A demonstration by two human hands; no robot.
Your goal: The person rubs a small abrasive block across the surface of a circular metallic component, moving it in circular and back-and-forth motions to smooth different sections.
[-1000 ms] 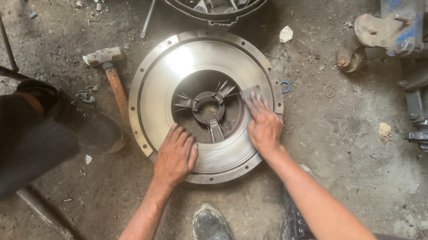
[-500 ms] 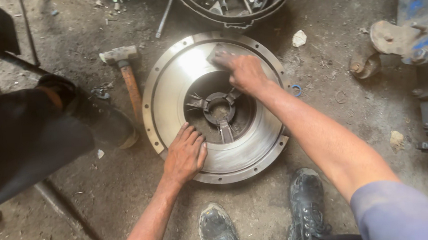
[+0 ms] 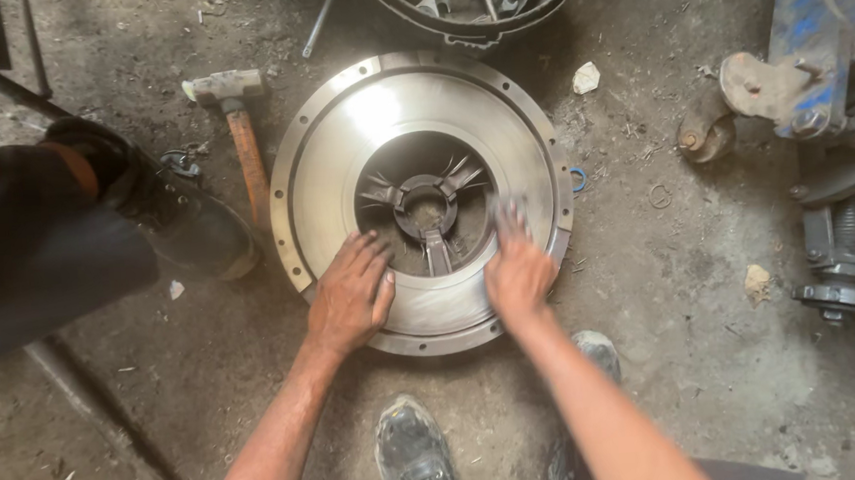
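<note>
Workpiece: round metal clutch plate (image 3: 423, 202) lies flat on the concrete floor (image 3: 655, 334), between the person's shoes.
Progress: judged partway; far face bright and smooth, near rim duller, rubbing apparently unfinished.
Left hand (image 3: 349, 296): fingers spread flat, pressing the near rim, holding nothing.
Right hand (image 3: 518, 269): blurred, fingers pressed on the plate's face; whether it holds a small abrasive piece cannot be told.
Nearby: hammer (image 3: 239, 133) left of plate.
</note>
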